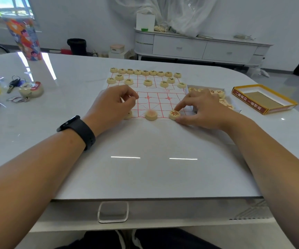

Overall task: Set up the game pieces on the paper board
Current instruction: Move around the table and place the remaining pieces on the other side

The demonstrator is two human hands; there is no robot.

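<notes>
Your right hand [201, 109] pinches 1 red-marked piece [174, 114] between forefinger and thumb on the near edge line of the paper board [160, 103], which lies flat on the white table [145, 159]. Your left hand [114, 103] hangs over the board's left half with fingers curled toward the thumb; you cannot tell whether it holds a piece, and 1 piece [128, 115] sits half hidden under it, with 1 more piece [151, 115] on the near line between your hands. The black-marked pieces [145, 76] fill the far side, spare pieces [217, 94] lie in the tray [236, 109] just right of the board, and the yellow box lid [263, 98] sits further right.
</notes>
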